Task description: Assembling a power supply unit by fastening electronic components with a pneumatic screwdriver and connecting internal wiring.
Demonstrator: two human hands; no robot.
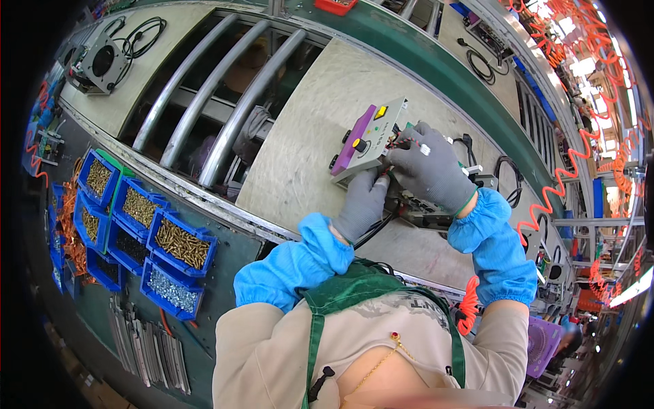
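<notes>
A control panel [377,140] in pale grey and purple stands tilted on the metal work board, with a yellow switch [381,112] and a black knob [360,144] on its face. Gathered behind its right edge, thin wires end in a small white connector [425,149]. My right hand [436,170], in a grey glove, has its fingers closed on these wires. My left hand [362,204], gloved too, is closed at the panel's lower corner; its fingertips meet close to the wires, and what they pinch is hidden. Below my right hand lies a partly covered metal frame [432,219].
Metal rollers [248,112] lie left of the board [300,153]. Blue bins [178,242] of screws and other small fasteners stand at the left, near metal strips [146,347]. A fan unit [102,61] sits far left. Black cables [507,178] lie to the right, beside an orange coiled hose [555,180].
</notes>
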